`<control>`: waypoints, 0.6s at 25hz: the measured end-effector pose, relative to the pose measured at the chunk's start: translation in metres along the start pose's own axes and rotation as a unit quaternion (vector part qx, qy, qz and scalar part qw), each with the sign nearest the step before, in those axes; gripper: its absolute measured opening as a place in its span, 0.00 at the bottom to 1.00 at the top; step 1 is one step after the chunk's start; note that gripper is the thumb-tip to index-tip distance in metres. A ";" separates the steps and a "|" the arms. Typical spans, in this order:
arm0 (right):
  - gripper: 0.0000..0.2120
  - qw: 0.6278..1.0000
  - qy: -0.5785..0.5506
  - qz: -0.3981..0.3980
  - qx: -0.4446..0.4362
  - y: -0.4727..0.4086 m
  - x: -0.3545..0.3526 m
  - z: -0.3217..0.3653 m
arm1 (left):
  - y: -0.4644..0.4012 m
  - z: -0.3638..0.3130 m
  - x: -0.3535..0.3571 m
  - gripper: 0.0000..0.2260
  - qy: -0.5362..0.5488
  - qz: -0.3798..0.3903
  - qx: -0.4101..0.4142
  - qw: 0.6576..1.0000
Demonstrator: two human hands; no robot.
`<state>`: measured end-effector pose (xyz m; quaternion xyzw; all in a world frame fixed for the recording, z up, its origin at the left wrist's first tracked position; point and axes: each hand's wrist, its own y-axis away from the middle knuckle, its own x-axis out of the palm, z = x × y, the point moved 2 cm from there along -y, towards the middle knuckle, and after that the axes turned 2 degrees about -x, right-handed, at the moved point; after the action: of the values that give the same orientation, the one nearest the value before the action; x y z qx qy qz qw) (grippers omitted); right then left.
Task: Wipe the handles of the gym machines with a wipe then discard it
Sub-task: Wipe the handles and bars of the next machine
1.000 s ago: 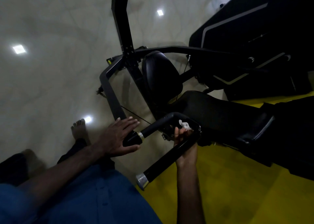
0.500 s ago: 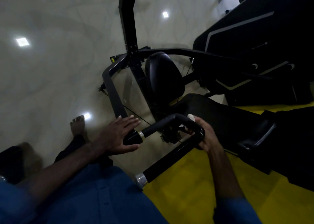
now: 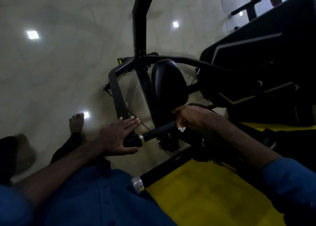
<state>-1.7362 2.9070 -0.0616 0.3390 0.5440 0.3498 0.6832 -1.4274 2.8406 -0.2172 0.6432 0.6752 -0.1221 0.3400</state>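
Note:
A black U-shaped machine handle has an upper bar point(image 3: 159, 131) and a lower bar point(image 3: 164, 171) with a silver end cap. My left hand point(image 3: 118, 136) lies with straight fingers against the capped end of the upper bar. My right hand point(image 3: 193, 117) wraps over the upper bar near its bend and holds a white wipe point(image 3: 181, 129), of which only a small corner shows under the fingers.
The machine's black seat pad point(image 3: 168, 85) and frame point(image 3: 140, 37) stand just beyond the handle. A dark treadmill-like machine point(image 3: 256, 58) fills the right. Yellow floor mat point(image 3: 205, 191) lies below; pale glossy floor to the left, with my bare foot point(image 3: 77, 123).
My right hand has moved from the bend of the handle onto the upper bar, coming over the top with the wipe. My left hand has stayed on the bar's end.

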 end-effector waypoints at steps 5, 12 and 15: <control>0.07 0.992 0.049 0.115 0.006 -0.008 -0.010 0.000 | 0.001 0.003 0.004 0.53 0.034 0.006 -0.020 0.999; 0.07 0.979 0.188 0.064 -0.038 -0.006 -0.014 0.042 | 0.000 0.003 0.005 0.55 0.052 -0.013 -0.024 0.998; 0.03 0.998 0.043 0.055 0.000 -0.003 -0.006 0.013 | 0.001 0.001 0.003 0.56 0.055 -0.012 -0.027 0.998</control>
<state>-1.7238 2.8996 -0.0588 0.3533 0.5534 0.4009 0.6389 -1.4261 2.8423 -0.2197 0.6315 0.7035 -0.0722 0.3179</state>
